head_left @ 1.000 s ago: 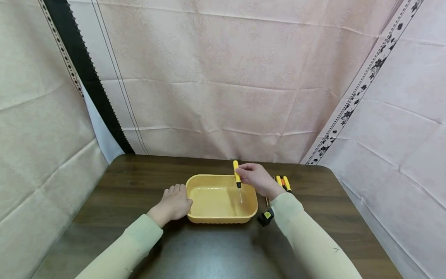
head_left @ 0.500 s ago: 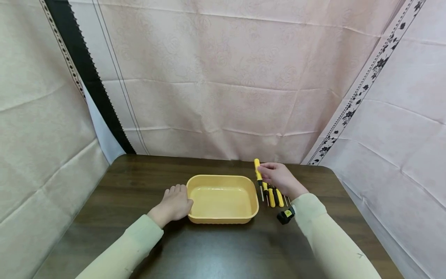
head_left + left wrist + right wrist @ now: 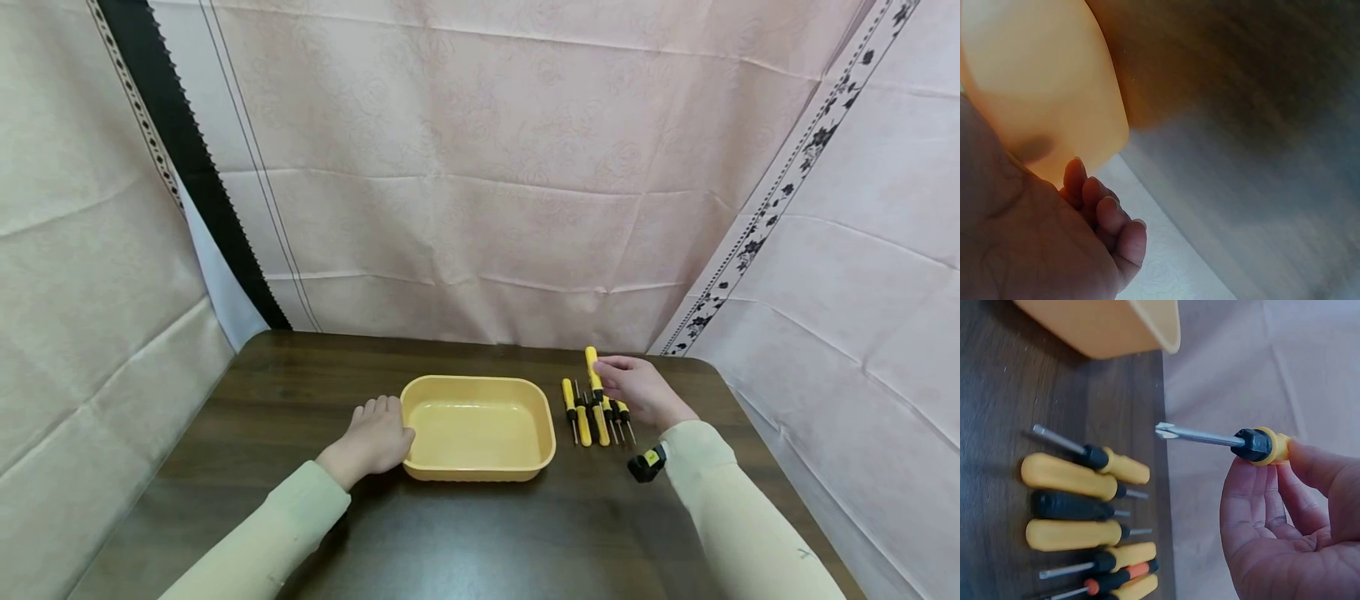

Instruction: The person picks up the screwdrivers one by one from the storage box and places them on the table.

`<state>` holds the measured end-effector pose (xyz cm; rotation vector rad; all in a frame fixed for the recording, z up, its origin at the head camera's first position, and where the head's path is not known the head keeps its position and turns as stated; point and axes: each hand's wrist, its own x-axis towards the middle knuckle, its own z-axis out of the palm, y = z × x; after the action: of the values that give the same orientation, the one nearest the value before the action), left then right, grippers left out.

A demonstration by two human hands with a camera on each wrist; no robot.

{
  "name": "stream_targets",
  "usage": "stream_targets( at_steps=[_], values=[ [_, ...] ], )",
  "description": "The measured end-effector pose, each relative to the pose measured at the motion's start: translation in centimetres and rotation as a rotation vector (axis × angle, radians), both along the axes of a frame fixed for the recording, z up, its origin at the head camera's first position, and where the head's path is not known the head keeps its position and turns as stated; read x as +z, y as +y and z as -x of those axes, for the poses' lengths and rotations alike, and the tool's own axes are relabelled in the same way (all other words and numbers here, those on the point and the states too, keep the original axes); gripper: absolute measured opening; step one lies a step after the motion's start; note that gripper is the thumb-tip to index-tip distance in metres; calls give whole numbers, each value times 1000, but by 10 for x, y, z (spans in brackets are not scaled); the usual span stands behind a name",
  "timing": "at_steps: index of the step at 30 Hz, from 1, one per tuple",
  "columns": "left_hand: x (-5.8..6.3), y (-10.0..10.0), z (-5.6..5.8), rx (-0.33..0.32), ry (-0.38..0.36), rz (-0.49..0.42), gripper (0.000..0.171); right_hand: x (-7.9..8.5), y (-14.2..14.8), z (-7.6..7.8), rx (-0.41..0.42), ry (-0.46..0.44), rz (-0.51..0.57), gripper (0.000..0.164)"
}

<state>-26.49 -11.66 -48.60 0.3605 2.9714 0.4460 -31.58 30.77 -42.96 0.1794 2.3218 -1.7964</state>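
My left hand (image 3: 372, 437) grips the left end of a yellow plastic basin (image 3: 480, 474), thumb over the rim. In the left wrist view its fingers (image 3: 1129, 244) are bent beside the basin wall (image 3: 1079, 94), and a dark thumb-like shadow shows through the plastic. My right hand (image 3: 639, 390) pinches a screwdriver (image 3: 592, 364) by its yellow handle, above a row of other screwdrivers (image 3: 584, 429). The right wrist view shows the held screwdriver's black collar (image 3: 1254, 445) and cross-shaped tip; the palm hides the handle's end.
Several yellow, black and one orange-and-black screwdriver (image 3: 1124, 575) lie side by side on the dark wooden table (image 3: 480, 550), right of the basin. Nothing lies inside the basin. Pale cloth (image 3: 480, 208) hangs behind the table and at both sides. A small black device (image 3: 647, 463) sits at the right wrist.
My right hand has carried the screwdriver from above the basin rightward to over the row of screwdrivers, uncovering more of them. My left hand and the basin have stayed in place.
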Motion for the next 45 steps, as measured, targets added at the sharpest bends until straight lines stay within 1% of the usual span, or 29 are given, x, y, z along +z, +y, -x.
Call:
stream_targets(
  at_steps=[4,9,16,20,26,31,34,37,45],
  values=[
    [-1,0,0,4,6,3,42,-3,8,-1,-18,-21,11,57],
    [-4,0,1,-1,4,7,42,-12,25,0,-49,-17,-53,61],
    [-3,-1,0,1,7,-1,43,-28,55,4,-122,-28,-127,56],
    [-3,-1,1,3,4,3,44,-41,70,4,-172,-26,-212,50],
    [-2,-1,0,6,-8,1,44,-68,87,9,-243,-50,-206,40],
    [0,0,1,7,-12,7,46,-81,95,16,-263,-79,-243,38],
    [0,0,1,6,-13,14,47,-84,96,18,-259,-96,-293,38],
    [-1,0,1,2,-16,13,47,-84,94,17,-255,-105,-351,37],
    [1,0,1,7,-16,10,46,-74,87,8,-210,-71,-505,35]
  ],
)
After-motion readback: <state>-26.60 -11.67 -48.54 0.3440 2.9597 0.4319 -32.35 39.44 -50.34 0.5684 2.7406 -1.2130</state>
